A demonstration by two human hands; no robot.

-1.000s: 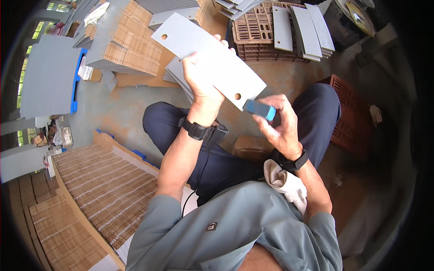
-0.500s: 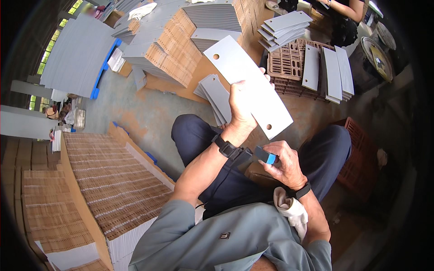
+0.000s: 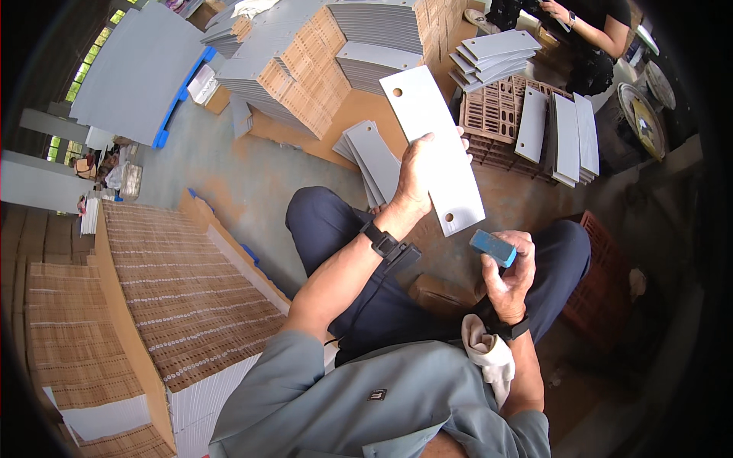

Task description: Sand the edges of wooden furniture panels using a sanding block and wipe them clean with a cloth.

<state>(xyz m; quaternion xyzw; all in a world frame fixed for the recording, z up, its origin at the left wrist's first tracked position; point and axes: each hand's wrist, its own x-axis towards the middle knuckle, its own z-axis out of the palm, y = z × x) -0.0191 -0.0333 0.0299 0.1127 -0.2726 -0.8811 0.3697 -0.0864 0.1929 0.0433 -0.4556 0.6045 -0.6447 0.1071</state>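
My left hand (image 3: 413,177) grips a white rectangular board (image 3: 437,145) by its long edge, thumb on the face and fingertips showing at the far edge. The board is tilted and has a round hole near each end. Just below its lower end, my right hand (image 3: 510,281) pinches a small blue block (image 3: 493,248) between thumb and fingers. A small gap separates block and board. A white cloth (image 3: 487,355) lies against my right forearm.
Grey boards lie fanned on the floor (image 3: 371,156) beyond my knee. A brown plastic crate (image 3: 489,111) holds more boards (image 3: 566,137). Tall board stacks (image 3: 301,76) stand behind, another stack (image 3: 191,298) at left. A co-worker's arm (image 3: 595,34) shows at top right; a red crate (image 3: 599,267) sits by my right knee.
The board has turned more upright and its lower end has shifted left. My right hand has moved right and rotated, so more of the blue block shows.
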